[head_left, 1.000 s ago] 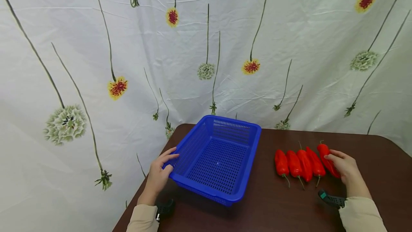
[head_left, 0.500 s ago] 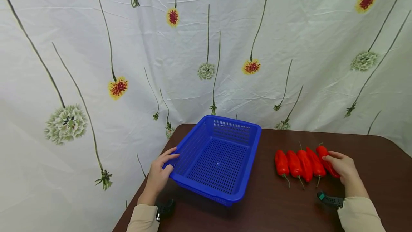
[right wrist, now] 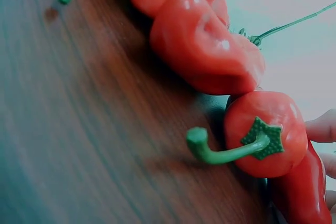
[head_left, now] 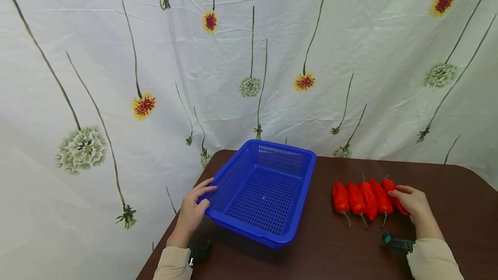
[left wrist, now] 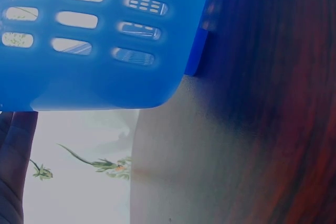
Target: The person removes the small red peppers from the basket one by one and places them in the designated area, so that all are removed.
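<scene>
A blue plastic basket with slotted walls stands tilted on the table, its inside bare. My left hand grips its near left corner, fingers over the rim. In the left wrist view, the slotted basket wall fills the upper left, with part of the hand at the lower left edge. To the right lie several red peppers in a row. My right hand holds the rightmost red pepper from its right side. In the right wrist view, that pepper lies against a green-stemmed neighbour; fingertips show at the right edge.
The other red peppers lie side by side, stems pointing various ways. Bare dark brown table separates the basket from them. A white cloth printed with flowers hangs behind the table. Dark straps circle both wrists.
My right hand has shifted slightly left, bringing the rightmost pepper closer against the row. The left hand and basket stay where they were.
</scene>
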`<state>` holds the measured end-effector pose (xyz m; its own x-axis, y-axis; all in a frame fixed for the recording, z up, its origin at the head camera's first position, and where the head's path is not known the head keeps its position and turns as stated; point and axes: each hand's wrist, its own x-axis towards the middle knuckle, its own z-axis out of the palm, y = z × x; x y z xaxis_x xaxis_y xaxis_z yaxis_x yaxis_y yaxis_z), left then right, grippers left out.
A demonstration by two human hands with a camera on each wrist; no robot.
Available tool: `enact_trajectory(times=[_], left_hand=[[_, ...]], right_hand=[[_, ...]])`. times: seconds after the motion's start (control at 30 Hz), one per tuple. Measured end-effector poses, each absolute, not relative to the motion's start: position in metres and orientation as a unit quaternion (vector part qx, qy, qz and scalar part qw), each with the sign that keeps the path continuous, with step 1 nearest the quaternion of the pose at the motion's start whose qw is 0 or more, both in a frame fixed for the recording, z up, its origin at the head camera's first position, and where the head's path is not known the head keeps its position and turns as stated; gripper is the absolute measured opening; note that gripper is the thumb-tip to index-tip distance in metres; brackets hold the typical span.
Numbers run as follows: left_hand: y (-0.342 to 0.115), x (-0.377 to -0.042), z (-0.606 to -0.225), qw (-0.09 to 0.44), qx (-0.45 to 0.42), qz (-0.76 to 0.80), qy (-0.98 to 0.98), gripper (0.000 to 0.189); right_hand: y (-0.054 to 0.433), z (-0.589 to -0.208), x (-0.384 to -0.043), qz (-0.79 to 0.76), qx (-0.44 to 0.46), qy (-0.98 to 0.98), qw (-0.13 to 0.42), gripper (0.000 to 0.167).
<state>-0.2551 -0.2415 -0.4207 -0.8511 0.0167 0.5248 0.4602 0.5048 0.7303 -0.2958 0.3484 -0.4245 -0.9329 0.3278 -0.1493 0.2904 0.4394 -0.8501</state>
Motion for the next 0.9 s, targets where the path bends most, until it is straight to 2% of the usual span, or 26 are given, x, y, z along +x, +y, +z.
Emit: enact_trajectory(times=[0.9], left_hand=[[-0.2425,-0.2557,-0.4218,0.233,-0.148,-0.482,-0.831,0.044]], right_hand=[[0.3517,-0.4214,-0.2941,0.490,-0.174,-0.854,0.000,0.069]])
